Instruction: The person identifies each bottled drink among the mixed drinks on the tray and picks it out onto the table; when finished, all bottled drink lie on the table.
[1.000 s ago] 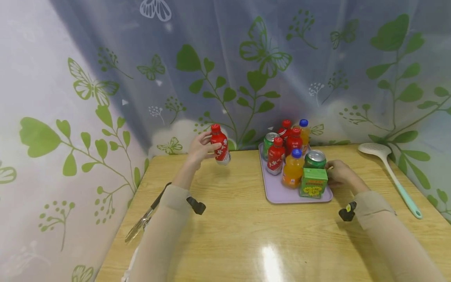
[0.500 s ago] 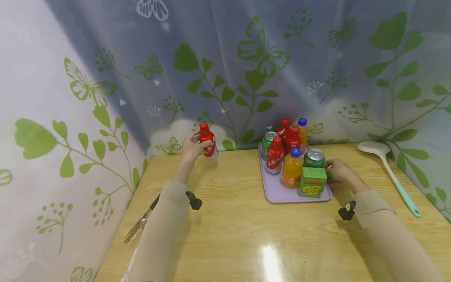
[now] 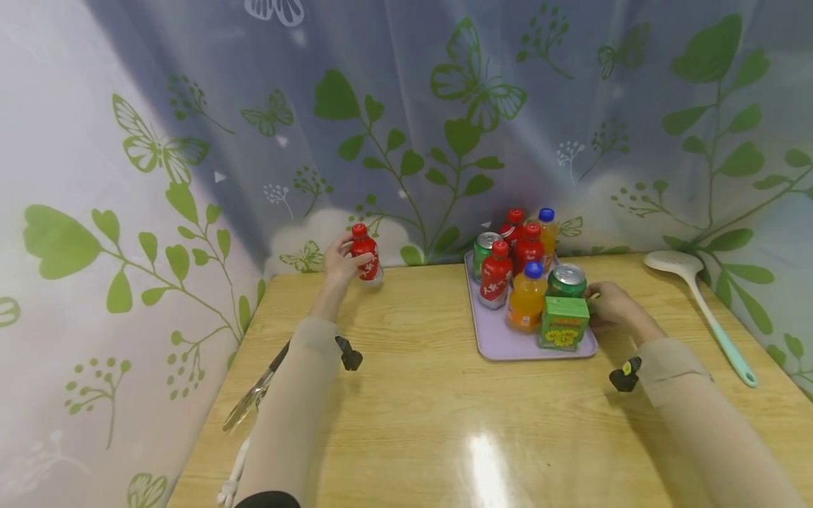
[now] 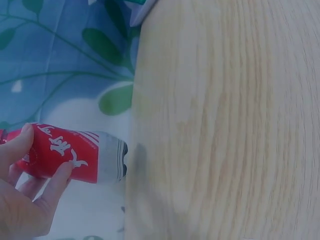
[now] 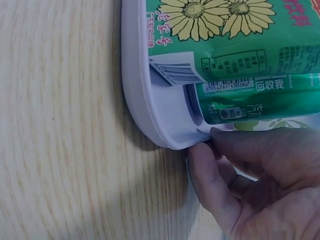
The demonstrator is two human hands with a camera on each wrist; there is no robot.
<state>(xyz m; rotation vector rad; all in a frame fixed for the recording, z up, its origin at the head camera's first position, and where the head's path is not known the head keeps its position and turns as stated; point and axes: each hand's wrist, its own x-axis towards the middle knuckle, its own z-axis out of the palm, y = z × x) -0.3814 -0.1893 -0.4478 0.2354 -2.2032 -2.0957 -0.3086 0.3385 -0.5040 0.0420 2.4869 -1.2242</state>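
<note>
My left hand [image 3: 338, 262] grips a red plastic drink bottle [image 3: 364, 250] near the table's back edge, fingers and thumb round its red label. In the left wrist view the bottle's clear base [image 4: 112, 157] shows a shadow beside it on the wood. At the right, my right hand [image 3: 611, 305] pinches the rim of a lilac tray [image 3: 508, 351] between thumb and forefinger. Beside those fingers stand a green can [image 3: 567, 283] and a green carton [image 3: 563, 323] with yellow flowers. The tray also bears an orange drink bottle [image 3: 527, 300], several red bottles and another green can [image 3: 485, 255].
A pale skimmer [image 3: 675, 263] with a mint handle lies right of the tray. Metal tongs [image 3: 254, 396] with a dark handle lie left of my left forearm, near a white cord-like thing [image 3: 235, 476]. A patterned curtain [image 3: 406, 141] hangs behind the table.
My left hand has carried the red bottle leftward, away from the tray, and slightly lower. The right hand has stayed at the tray's rim.
</note>
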